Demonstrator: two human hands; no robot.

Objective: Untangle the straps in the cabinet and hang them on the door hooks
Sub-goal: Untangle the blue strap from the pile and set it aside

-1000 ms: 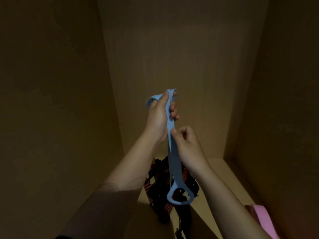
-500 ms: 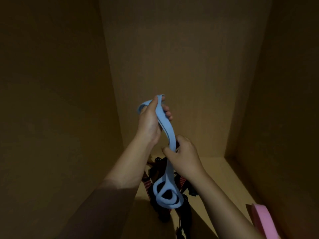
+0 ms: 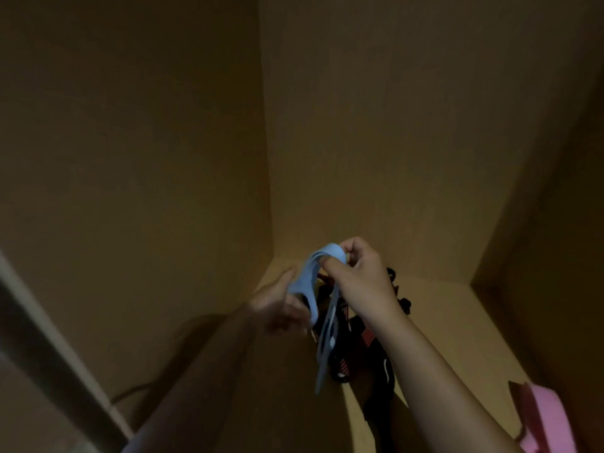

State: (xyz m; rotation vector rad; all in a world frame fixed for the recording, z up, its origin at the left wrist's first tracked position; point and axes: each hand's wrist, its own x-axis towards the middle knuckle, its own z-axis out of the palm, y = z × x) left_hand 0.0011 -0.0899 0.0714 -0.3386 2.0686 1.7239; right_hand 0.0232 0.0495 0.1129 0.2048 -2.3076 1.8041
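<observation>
Now our right hand pinches the blue strap, which hangs lengthwise toward the dim wooden cabinet floor; our blurred left hand, fingers straight, touches its loop.

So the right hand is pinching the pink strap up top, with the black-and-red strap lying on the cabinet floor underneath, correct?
Not quite: the head view shows the right hand pinching the blue strap, not a pink one. A pink item lies apart at the lower right. The black-and-red strap does lie on the cabinet floor underneath.
</observation>
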